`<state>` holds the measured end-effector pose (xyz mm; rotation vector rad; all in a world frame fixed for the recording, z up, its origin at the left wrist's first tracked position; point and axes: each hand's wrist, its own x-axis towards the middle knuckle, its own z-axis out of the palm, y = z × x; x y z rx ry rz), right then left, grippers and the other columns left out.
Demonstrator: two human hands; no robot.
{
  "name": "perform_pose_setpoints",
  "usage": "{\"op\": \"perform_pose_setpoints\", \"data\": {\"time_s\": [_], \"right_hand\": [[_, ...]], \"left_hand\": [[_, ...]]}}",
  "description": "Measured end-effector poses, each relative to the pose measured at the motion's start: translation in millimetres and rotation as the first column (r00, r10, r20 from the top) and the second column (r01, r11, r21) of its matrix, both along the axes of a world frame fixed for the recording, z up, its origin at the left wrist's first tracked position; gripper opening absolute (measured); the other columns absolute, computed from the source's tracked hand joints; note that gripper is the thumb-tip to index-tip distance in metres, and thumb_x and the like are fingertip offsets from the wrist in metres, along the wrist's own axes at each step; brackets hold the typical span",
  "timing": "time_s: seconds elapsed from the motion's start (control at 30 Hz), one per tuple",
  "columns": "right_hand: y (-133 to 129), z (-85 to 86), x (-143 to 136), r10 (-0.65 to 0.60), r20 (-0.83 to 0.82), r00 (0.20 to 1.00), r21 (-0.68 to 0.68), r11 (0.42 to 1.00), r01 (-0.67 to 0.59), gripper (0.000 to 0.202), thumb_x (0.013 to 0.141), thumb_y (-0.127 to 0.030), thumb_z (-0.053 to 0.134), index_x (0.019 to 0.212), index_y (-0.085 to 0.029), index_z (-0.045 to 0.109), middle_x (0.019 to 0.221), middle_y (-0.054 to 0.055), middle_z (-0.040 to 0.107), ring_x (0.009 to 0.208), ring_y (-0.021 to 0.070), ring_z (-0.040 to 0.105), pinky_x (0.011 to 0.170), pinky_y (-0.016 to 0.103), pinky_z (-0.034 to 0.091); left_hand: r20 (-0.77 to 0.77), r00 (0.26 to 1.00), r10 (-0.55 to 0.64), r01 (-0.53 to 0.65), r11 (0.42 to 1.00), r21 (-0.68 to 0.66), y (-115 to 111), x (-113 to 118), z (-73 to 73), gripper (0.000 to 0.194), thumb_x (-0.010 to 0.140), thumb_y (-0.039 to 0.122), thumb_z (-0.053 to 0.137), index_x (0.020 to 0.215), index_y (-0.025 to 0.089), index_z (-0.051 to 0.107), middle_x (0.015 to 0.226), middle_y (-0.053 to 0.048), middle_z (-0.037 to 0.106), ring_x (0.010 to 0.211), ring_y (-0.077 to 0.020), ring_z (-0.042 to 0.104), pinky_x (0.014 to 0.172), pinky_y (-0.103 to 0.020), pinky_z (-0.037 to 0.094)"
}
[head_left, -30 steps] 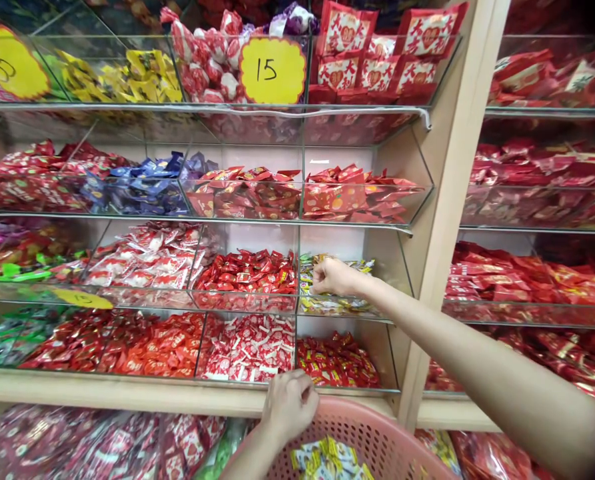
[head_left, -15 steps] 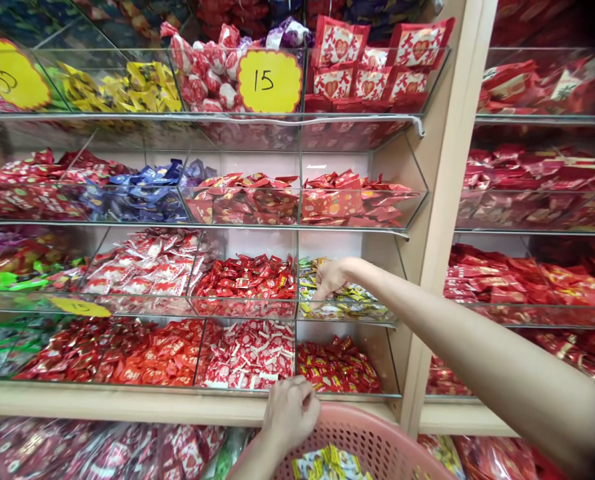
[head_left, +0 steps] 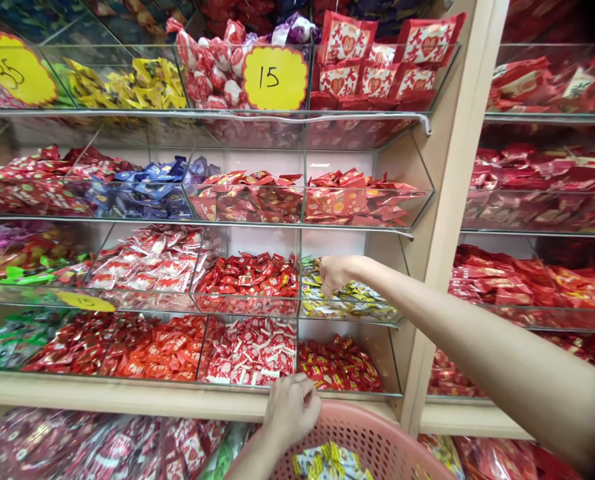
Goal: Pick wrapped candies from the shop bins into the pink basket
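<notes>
While R hand [head_left: 337, 273] reaches into candy bin [head_left: 342, 241], L hand [head_left: 293, 408] sits at rim of basket [head_left: 372, 430]

Bin stock: sm. yellow-&-white candies [head_left: 360, 298], some greenish pcs. at back L. R hand is low over them, wrist bent, fingers pointing down; fingertips too blurred, so can't tell if apart or clamped on a pc. R forearm [head_left: 457, 333] extends from R edge of view, crossing in front of wood post [head_left: 447, 200].

Basket: pink, perforated, below shelf front. Contents: cluster of loose wrapped pcs. [head_left: 330, 461], similar yellow & white. L hand fingers curled together; hold on rim partly hidden, can't tell if clamped.

Adj. stock: red candies [head_left: 250, 275], next bin L; red-&-yellow candies [head_left: 340, 363], directly below; red-&-white candies [head_left: 250, 350], btm tier, L of those; red packets [head_left: 354, 200], tier above. Top tier: sq. red packs [head_left: 347, 41] w/ heart print; yellow tag [head_left: 276, 78] marked "15"; 2nd tag [head_left: 16, 70] marked "35". Below wood ledge [head_left: 127, 393]: lg. clear bags [head_left: 107, 443], wrapped goods inside.
</notes>
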<state>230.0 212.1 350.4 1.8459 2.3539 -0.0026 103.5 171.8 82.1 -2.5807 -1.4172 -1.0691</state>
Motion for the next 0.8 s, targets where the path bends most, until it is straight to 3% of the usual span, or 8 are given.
{"op": "perform_pose_setpoints", "data": {"time_s": [0.13, 0.27, 0.33, 0.4, 0.47, 0.57, 0.7, 0.8], "right_hand": [[-13, 7.6, 23, 0.033, -0.098, 0.995, 0.236, 0.972, -0.008, 0.009, 0.063, -0.019, 0.063, 0.068, -0.013, 0.068, 0.065, 0.003, 0.063, 0.062, 0.0147, 0.055, 0.054, 0.023, 0.037], [-42, 9.0, 53, 0.200, -0.294, 0.935, 0.544, 0.839, -0.009, 0.013, 0.072, -0.019, 0.055, 0.066, -0.013, 0.064, 0.063, 0.004, 0.062, 0.060, 0.0134, 0.053, 0.057, 0.024, 0.039], [-64, 4.4, 64, 0.294, -0.386, 0.875, 0.609, 0.793, 0.002, 0.015, 0.076, -0.024, 0.053, 0.067, -0.016, 0.062, 0.065, 0.004, 0.061, 0.059, 0.0131, 0.052, 0.057, 0.025, 0.039], [-88, -7.7, 70, 0.375, -0.485, 0.790, 0.601, 0.799, -0.010, 0.016, 0.076, -0.030, 0.055, 0.066, -0.020, 0.061, 0.063, 0.002, 0.061, 0.057, 0.0130, 0.052, 0.054, 0.025, 0.039], [-109, -30.4, 71, 0.414, -0.567, 0.712, 0.509, 0.856, -0.093, 0.017, 0.077, -0.035, 0.056, 0.067, -0.022, 0.061, 0.063, 0.001, 0.061, 0.057, 0.0132, 0.053, 0.054, 0.025, 0.041], [-130, -83.0, 69, 0.395, -0.619, 0.679, 0.307, 0.917, -0.254, 0.017, 0.080, -0.031, 0.053, 0.068, -0.021, 0.060, 0.068, 0.001, 0.061, 0.061, 0.0124, 0.054, 0.057, 0.024, 0.041], [-130, -160.7, 58, 0.328, -0.613, 0.718, 0.106, 0.936, -0.337, 0.019, 0.082, -0.024, 0.048, 0.067, -0.018, 0.058, 0.062, -0.001, 0.054, 0.056, 0.0100, 0.045, 0.052, 0.022, 0.034], [-122, -203.8, 43, 0.205, -0.693, 0.691, -0.032, 0.949, -0.314, 0.017, 0.080, -0.024, 0.049, 0.067, -0.017, 0.057, 0.059, -0.003, 0.051, 0.054, 0.0093, 0.042, 0.050, 0.021, 0.030]], "left_hand": [[-0.022, 1.000, 0.007, -0.007, 1.000, 0.002, -1, 0, 2.8, 0.019, 0.073, 0.016, 0.044, 0.057, 0.018, 0.052, 0.060, 0.002, 0.056, 0.057, -0.0109, 0.050, 0.053, -0.025, 0.024], [-0.061, 0.998, 0.003, -0.006, 0.999, -0.040, -5, 1, 8.9, 0.021, 0.075, 0.018, 0.043, 0.061, 0.018, 0.058, 0.064, 0.001, 0.060, 0.060, -0.0122, 0.053, 0.054, -0.025, 0.025], [-0.078, 0.997, 0.001, -0.005, 0.999, -0.053, -6, 2, 11.5, 0.022, 0.076, 0.020, 0.043, 0.062, 0.018, 0.060, 0.065, 0.000, 0.061, 0.061, -0.0129, 0.053, 0.054, -0.025, 0.026], [-0.091, 0.996, 0.008, -0.014, 0.998, -0.060, -6, 2, 12.5, 0.023, 0.076, 0.020, 0.043, 0.062, 0.018, 0.061, 0.065, 0.000, 0.061, 0.061, -0.0132, 0.053, 0.054, -0.025, 0.026], [-0.100, 0.995, 0.005, -0.011, 0.998, -0.054, -6, 3, 12.3, 0.025, 0.077, 0.021, 0.042, 0.061, 0.018, 0.061, 0.064, 0.000, 0.060, 0.060, -0.0132, 0.052, 0.055, -0.025, 0.027], [-0.108, 0.994, 0.003, -0.009, 0.999, -0.054, -6, 3, 11.4, 0.025, 0.078, 0.022, 0.043, 0.061, 0.018, 0.061, 0.062, 0.000, 0.058, 0.058, -0.0128, 0.051, 0.054, -0.026, 0.027], [-0.089, 0.996, 0.002, -0.006, 0.999, -0.048, -7, 4, 11.4, 0.026, 0.079, 0.022, 0.043, 0.063, 0.018, 0.063, 0.065, -0.001, 0.059, 0.062, -0.0131, 0.052, 0.055, -0.025, 0.029], [-0.077, 0.997, 0.025, -0.031, 0.997, -0.067, -8, 5, 12.5, 0.026, 0.079, 0.022, 0.043, 0.066, 0.018, 0.065, 0.068, -0.001, 0.061, 0.063, -0.0134, 0.053, 0.056, -0.024, 0.030]]}}
